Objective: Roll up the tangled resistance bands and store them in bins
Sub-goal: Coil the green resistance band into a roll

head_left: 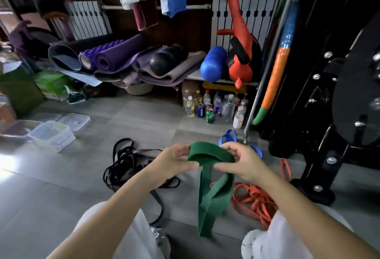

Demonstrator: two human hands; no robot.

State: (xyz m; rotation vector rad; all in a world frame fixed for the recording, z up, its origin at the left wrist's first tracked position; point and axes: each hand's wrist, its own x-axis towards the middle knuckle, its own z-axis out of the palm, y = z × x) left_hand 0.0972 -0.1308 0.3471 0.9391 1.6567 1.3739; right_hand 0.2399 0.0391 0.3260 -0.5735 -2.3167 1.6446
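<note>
A wide green resistance band hangs between my hands above the floor, its top bent into a loop. My left hand pinches the loop's left side and my right hand pinches its right side. The band's long tail drops down between my knees. Tangled black bands lie on the floor behind my left hand. Tangled orange bands lie under my right forearm. A blue band shows beyond my right hand. Clear plastic bins stand at the far left.
A black weight machine with a steel pole fills the right side. Bottles and cans stand under a low shelf holding rolled mats, foam rollers and a red punching dummy. Grey tiled floor lies between the bins and the bands.
</note>
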